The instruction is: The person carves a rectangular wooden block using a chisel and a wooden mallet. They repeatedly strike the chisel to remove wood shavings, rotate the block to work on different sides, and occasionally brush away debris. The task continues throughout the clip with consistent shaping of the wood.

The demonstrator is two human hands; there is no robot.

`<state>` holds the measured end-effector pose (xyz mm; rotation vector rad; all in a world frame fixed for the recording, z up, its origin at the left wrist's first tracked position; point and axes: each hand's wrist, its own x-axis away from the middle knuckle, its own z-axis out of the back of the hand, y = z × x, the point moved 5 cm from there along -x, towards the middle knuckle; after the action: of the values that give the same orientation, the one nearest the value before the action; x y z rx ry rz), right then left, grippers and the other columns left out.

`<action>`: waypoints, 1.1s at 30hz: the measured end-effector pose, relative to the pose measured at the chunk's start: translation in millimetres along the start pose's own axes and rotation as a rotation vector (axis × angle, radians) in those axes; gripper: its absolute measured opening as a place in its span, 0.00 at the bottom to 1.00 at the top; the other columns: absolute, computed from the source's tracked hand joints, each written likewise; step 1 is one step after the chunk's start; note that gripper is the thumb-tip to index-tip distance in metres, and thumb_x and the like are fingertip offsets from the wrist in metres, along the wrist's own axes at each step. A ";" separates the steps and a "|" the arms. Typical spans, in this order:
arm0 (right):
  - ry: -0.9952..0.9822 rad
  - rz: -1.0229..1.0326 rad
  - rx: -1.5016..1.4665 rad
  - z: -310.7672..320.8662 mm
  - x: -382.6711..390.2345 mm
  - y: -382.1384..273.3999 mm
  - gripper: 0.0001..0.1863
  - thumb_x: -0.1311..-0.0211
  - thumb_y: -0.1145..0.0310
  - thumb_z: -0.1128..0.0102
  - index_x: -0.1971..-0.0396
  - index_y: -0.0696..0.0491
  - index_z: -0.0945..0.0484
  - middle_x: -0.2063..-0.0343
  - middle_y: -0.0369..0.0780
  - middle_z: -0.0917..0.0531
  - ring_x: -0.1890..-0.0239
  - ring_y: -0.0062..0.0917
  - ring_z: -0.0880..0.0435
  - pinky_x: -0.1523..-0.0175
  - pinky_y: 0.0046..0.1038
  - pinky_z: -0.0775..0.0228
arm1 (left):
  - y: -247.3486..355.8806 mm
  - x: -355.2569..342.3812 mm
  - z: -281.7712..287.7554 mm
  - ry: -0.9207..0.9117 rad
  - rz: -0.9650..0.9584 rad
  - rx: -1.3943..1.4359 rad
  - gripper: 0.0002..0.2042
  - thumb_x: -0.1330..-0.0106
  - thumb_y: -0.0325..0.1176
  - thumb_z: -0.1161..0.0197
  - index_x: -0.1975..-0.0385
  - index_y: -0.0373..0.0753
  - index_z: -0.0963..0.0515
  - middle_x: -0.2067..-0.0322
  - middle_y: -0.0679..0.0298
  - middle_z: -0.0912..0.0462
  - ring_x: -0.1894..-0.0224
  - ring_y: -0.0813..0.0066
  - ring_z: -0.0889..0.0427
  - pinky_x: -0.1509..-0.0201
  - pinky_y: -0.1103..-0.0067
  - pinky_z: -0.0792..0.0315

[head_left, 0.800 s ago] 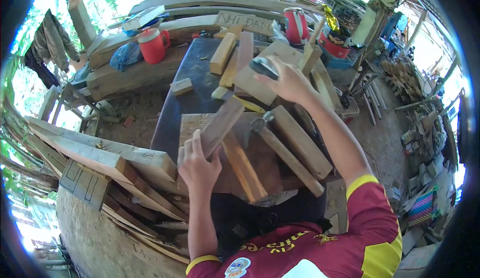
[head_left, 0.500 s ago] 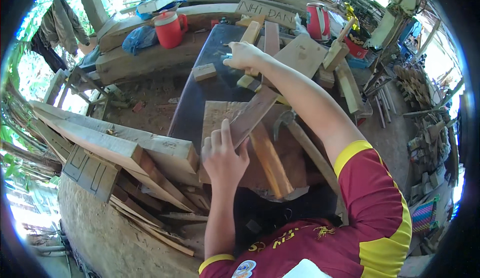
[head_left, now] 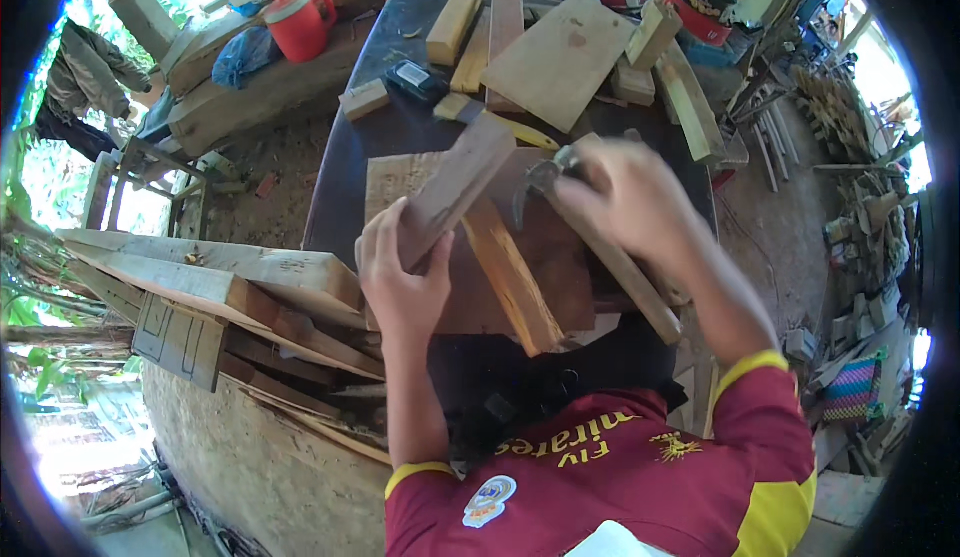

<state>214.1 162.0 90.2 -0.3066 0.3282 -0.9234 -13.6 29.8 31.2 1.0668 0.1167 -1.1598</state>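
My left hand [head_left: 400, 272] grips a grey-brown wooden block [head_left: 455, 187], held tilted over a board [head_left: 390, 179] on the dark table. My right hand [head_left: 625, 207], blurred, is at the head of a wooden-handled hammer [head_left: 630, 282]; whether its fingers close on it is unclear. An orange-streaked wooden piece [head_left: 510, 282] lies beneath the held block, pointing toward me. Just beyond are a yellow tool [head_left: 530, 136] and a small black object [head_left: 420, 81], with a short block [head_left: 363, 99] to their left and a square board [head_left: 558, 57] to their right.
Long timbers [head_left: 210, 287] lean along the near left. A red jug [head_left: 300, 32] and blue bag [head_left: 245, 57] rest on a beam at the back left. More wood pieces [head_left: 455, 22] lie on the table's far part. Stacked scrap wood [head_left: 840, 117] stands at the right.
My right hand has let go of the small black object, now lying on the table, and has drawn back to the hammer. My left hand still holds its block.
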 end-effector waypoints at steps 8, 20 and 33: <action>0.155 -0.118 -0.077 -60.8 100.5 5.7 0.27 0.34 0.65 0.39 0.39 0.62 0.33 0.56 0.52 0.22 0.53 0.48 0.20 0.52 0.41 0.24 | 54.9 -21.1 50.4 0.205 -0.158 0.082 0.34 0.56 0.27 0.18 0.44 0.33 0.24 0.54 0.59 0.16 0.55 0.70 0.18 0.50 0.74 0.24; 0.251 -0.044 -0.632 -46.3 107.1 21.6 0.20 0.26 0.65 0.48 0.41 0.60 0.30 0.66 0.48 0.19 0.63 0.38 0.16 0.60 0.34 0.26 | 81.8 -49.6 54.4 0.178 -0.117 0.437 0.37 0.52 0.21 0.20 0.39 0.30 0.30 0.49 0.51 0.19 0.51 0.73 0.18 0.50 0.78 0.20; -0.033 -0.344 -1.236 -25.7 127.0 34.5 0.18 0.27 0.56 0.44 0.54 0.57 0.26 0.78 0.30 0.27 0.83 0.11 0.30 0.79 0.17 0.38 | 80.0 -75.9 7.1 0.046 -0.203 0.655 0.27 0.43 0.28 0.24 0.45 0.30 0.27 0.54 0.60 0.17 0.54 0.77 0.19 0.50 0.81 0.24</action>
<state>299.9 75.0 35.0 -1.5462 0.8149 -0.9505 11.9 76.2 128.1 1.6875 -0.1345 -1.3979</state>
